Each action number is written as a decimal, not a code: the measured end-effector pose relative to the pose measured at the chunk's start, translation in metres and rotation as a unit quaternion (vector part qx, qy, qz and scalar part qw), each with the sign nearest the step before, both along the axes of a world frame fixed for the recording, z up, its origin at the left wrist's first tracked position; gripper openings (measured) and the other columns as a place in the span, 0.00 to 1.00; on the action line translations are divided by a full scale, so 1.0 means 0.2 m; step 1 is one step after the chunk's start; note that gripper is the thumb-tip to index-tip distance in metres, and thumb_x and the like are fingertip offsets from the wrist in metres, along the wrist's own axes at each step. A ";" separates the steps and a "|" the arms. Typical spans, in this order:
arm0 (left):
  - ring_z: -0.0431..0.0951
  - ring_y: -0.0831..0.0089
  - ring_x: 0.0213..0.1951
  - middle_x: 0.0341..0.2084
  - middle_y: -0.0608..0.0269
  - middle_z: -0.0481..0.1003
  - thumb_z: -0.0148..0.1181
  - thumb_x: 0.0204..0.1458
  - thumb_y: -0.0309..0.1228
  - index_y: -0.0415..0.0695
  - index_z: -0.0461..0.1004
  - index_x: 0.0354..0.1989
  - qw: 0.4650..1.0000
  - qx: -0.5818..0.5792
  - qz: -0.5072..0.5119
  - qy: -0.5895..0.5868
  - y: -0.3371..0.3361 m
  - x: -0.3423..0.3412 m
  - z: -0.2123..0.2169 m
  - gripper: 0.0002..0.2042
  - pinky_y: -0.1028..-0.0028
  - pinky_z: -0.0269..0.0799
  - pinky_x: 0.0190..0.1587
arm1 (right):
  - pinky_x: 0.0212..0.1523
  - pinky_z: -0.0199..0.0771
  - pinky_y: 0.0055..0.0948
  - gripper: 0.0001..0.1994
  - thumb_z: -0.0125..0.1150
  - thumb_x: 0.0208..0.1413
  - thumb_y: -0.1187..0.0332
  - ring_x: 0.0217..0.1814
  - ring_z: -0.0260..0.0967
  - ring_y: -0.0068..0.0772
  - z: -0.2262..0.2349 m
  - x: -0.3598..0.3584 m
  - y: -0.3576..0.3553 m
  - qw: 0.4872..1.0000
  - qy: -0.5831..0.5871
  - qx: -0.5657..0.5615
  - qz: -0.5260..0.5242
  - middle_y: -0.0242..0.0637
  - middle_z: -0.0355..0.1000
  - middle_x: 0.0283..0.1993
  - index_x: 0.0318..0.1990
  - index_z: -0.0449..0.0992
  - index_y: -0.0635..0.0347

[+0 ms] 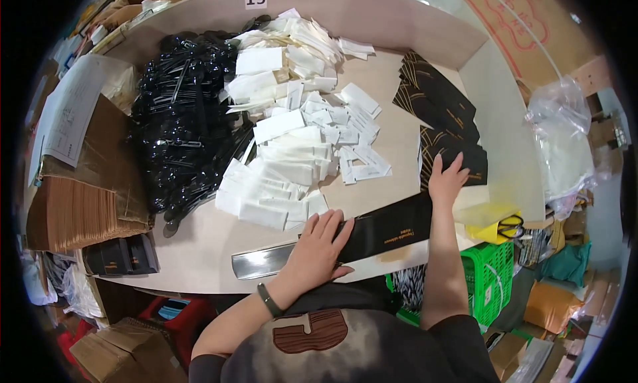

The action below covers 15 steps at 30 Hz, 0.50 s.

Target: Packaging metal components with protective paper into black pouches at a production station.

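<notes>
A long black sleeve with small gold print (pixel 392 231) lies slantwise along the table's front edge. My left hand (pixel 316 250) rests across its left end, fingers stretched out and slightly spread. From under that hand a shiny silver flat strip (pixel 262 261) sticks out to the left; how it joins the sleeve is hidden. My right hand (pixel 448 180) has its fingers apart, just beyond the sleeve's right end. Its fingertips are over the near part of a fanned pile of black sleeves with gold lines (pixel 442 104); whether they press on it I cannot tell.
Left of centre lie a heap of black plastic-wrapped cutlery (pixel 183 110) and piles of white paper packets (pixel 279 163). A cardboard box of brown sheets (pixel 86 207) stands at the left. Scissors (pixel 510 227) in a yellow holder and a green crate (pixel 488 283) are right.
</notes>
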<state>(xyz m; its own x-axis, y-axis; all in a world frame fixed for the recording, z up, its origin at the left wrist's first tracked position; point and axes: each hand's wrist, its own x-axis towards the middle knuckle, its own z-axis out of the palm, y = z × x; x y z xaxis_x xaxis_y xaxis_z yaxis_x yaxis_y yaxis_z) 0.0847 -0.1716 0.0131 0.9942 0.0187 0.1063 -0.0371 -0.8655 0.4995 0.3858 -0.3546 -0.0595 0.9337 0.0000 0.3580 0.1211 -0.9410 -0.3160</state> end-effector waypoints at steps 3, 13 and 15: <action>0.68 0.51 0.58 0.59 0.48 0.65 0.74 0.41 0.45 0.41 0.63 0.65 0.998 -0.043 -0.041 0.028 0.03 0.01 -0.04 0.42 0.55 0.66 0.61 | 0.68 0.52 0.62 0.35 0.47 0.65 0.42 0.69 0.49 0.77 -0.07 0.20 0.15 0.994 0.049 -0.097 0.003 0.75 0.51 0.68 0.72 0.57 0.53; 0.70 0.53 0.56 0.58 0.52 0.67 0.73 0.43 0.45 0.43 0.66 0.63 0.999 -0.027 -0.007 0.033 0.08 -0.08 -0.03 0.39 0.58 0.68 0.57 | 0.55 0.70 0.42 0.19 0.66 0.55 0.56 0.53 0.71 0.50 0.45 0.01 0.71 0.926 0.261 -0.006 0.272 0.49 0.73 0.48 0.47 0.76 0.61; 0.69 0.52 0.56 0.58 0.52 0.67 0.72 0.43 0.46 0.43 0.66 0.63 0.999 -0.030 -0.016 0.025 0.07 -0.05 -0.03 0.38 0.57 0.67 0.57 | 0.48 0.72 0.43 0.16 0.66 0.56 0.59 0.46 0.73 0.49 0.33 -0.23 0.55 0.896 0.216 -0.072 0.381 0.47 0.75 0.42 0.44 0.78 0.61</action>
<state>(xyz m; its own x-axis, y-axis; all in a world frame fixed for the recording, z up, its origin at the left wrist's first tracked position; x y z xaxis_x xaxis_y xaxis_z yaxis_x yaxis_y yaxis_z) 0.0750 -0.1574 0.0072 0.9984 -0.0076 0.0565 -0.0376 -0.8331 0.5518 0.3395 -0.2455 0.0064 0.6950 0.7132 -0.0910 0.6414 -0.6722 -0.3698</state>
